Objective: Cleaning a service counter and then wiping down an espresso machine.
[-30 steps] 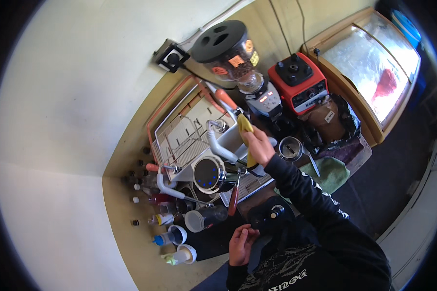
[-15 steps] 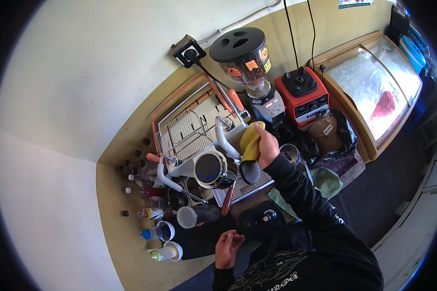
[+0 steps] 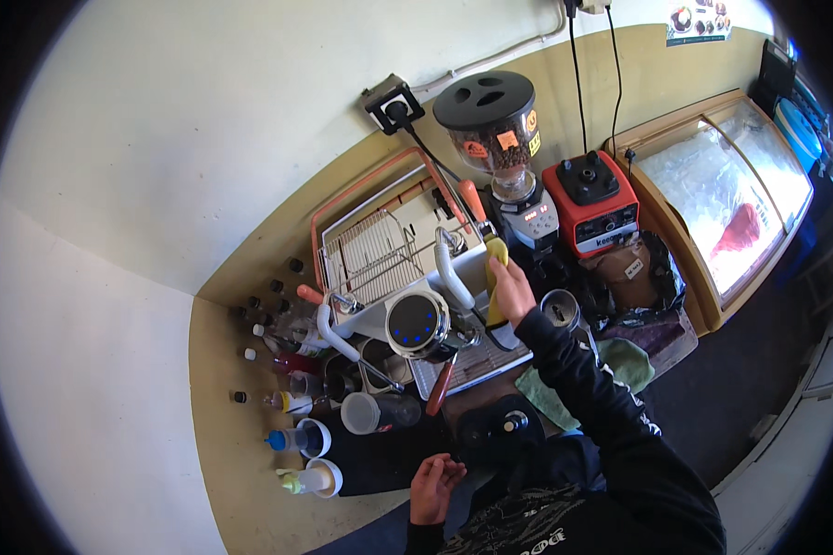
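My right hand (image 3: 512, 289) grips a yellow cloth (image 3: 496, 312) and holds it against the right side of the espresso machine (image 3: 370, 314). A white-handled steam wand (image 3: 450, 268) is just left of that hand. Low in the picture, my left hand (image 3: 435, 485) hangs in front of the counter with fingers loosely bent; nothing shows in it. A portafilter with a reddish-brown handle (image 3: 441, 388) sticks out from under the machine's round black-topped group head (image 3: 415, 324). Below it is a black tamping mat (image 3: 500, 427).
Behind stand a coffee grinder (image 3: 526, 215) with beans in its hopper and a red blender base (image 3: 590, 190). A metal pitcher (image 3: 560, 308) and a green cloth (image 3: 627, 363) lie to the right, beside a glass display case (image 3: 713, 213). Bottles and a lidded jar (image 3: 361, 413) crowd the left.
My right hand and the yellow cloth have moved down along the machine's side, and the cloth now hangs flatter. The left hand stays low. The whole view has shifted slightly.
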Motion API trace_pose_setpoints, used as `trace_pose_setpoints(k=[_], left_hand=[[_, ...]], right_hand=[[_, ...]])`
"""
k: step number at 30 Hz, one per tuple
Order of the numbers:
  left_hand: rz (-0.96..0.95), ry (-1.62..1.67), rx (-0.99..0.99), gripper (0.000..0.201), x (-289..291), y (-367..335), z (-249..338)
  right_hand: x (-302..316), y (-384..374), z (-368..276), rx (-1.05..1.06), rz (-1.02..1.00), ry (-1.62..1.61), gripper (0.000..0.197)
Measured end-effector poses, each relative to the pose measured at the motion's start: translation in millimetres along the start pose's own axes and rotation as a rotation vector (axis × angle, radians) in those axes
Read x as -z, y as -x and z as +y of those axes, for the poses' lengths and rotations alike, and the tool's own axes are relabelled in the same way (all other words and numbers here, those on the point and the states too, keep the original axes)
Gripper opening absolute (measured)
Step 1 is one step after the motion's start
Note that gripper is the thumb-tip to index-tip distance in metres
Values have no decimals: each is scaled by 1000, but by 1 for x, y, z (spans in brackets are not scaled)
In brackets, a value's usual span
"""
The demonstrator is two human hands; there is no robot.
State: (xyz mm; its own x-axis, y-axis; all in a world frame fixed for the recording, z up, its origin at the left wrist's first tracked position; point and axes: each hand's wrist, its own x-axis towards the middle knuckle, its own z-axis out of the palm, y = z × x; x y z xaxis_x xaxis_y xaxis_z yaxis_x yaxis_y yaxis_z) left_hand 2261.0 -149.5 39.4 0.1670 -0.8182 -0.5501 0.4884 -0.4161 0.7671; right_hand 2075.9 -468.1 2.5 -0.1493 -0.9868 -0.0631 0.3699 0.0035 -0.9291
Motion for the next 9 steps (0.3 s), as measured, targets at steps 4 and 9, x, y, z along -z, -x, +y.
trace_pose_setpoints(k=[4,9], left_hand=[[17,-12,4,21,2,1,1],[-17,-30,9,22,0,-4,2]], right_hand=[[-19,27,-40,89,-15,-5,39],[-3,17,-19,-86,-63,-4,46]])
